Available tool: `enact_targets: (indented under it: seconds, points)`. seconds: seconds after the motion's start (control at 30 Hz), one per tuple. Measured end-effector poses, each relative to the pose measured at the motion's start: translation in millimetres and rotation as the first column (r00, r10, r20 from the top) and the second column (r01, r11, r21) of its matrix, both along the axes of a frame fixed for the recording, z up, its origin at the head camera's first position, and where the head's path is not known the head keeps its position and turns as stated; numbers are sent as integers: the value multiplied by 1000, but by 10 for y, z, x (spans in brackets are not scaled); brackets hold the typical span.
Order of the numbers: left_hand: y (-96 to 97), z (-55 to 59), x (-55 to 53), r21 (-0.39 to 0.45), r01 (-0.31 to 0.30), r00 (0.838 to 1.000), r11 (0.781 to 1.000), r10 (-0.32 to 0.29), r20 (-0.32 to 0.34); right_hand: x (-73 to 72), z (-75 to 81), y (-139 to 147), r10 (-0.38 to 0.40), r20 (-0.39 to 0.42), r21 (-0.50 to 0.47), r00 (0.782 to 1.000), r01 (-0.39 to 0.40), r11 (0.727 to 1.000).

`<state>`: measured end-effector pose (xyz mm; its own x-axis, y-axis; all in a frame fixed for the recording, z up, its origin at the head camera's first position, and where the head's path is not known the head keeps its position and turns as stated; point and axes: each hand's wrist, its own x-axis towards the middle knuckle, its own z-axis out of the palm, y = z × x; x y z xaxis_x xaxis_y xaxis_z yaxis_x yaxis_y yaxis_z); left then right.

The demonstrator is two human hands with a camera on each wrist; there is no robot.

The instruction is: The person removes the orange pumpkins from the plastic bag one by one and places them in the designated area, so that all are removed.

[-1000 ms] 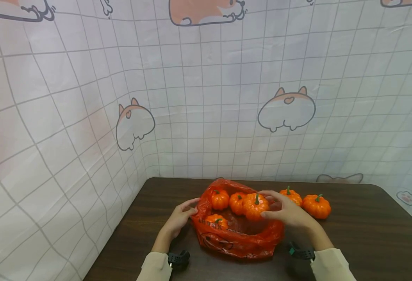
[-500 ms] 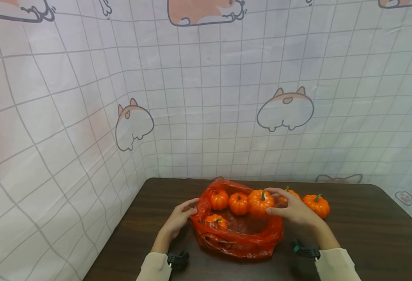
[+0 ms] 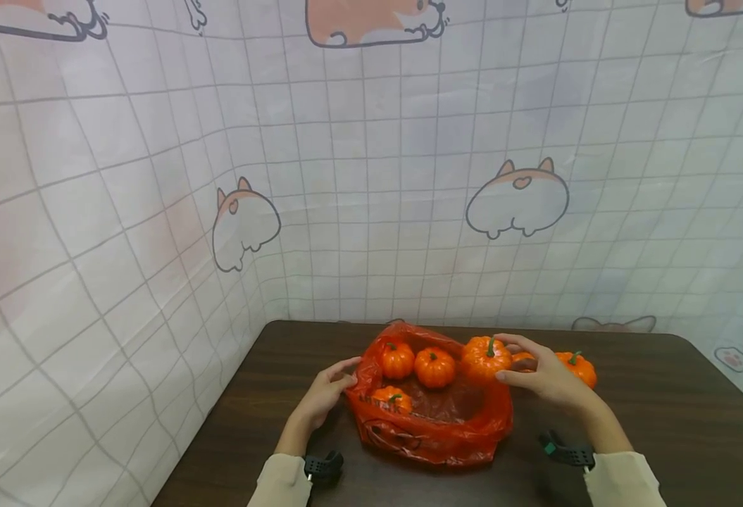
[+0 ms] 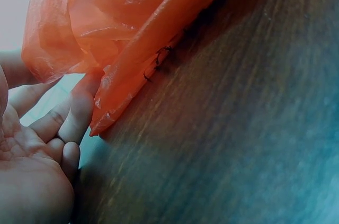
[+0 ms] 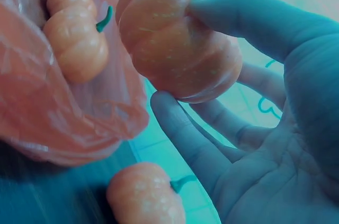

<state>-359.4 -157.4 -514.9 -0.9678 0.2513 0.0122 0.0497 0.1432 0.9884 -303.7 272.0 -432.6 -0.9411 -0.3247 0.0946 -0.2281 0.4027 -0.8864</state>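
My right hand [image 3: 545, 373] pinches a small orange pumpkin [image 3: 484, 358] with a green stem, holding it up over the right rim of the red plastic bag [image 3: 434, 443]. In the right wrist view, thumb and fingertips press on opposite sides of this pumpkin [image 5: 175, 38]. The bag's mouth gapes wide. Inside it lie a pumpkin [image 3: 398, 361] at the back left, another [image 3: 434, 367] beside it and a third [image 3: 391, 400] at the front left. At the left rim my left hand [image 3: 320, 394] holds the bag, its fingers [image 4: 79, 115] against the plastic.
To the right of the bag, two more pumpkins stand on the dark wooden table [image 3: 663, 408]: one [image 3: 574, 366] partly behind my right hand, the other [image 3: 523, 360] mostly hidden by it. A white grid-patterned cloth [image 3: 384, 211] hangs behind and at the left.
My right hand has carried its pumpkin up and to the right, from over the bag's inside to its right rim. The pumpkin behind it now shows fully. The left hand stays at the bag.
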Motion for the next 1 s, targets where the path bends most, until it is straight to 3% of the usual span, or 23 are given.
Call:
enact_targets:
  seconds: [0.23,0.47,0.73,1.0]
  points:
    - [-3,12,-13,2,-2,1000,1000,2,1,74,-41,124,-28,-33,0,999,28,1000]
    - [-17,-2,-8,8,0,1000,1000,0,-3,152,-68,244,-80,-70,61,994,84,995]
    - [-3,-9,10,-2,1,1000,1000,-1,-1,234,-124,394,-68,-72,55,995,72,996]
    - [7,-2,0,-9,-2,1000,1000,2,-2,260,-159,601,-112,-83,82,990,118,990]
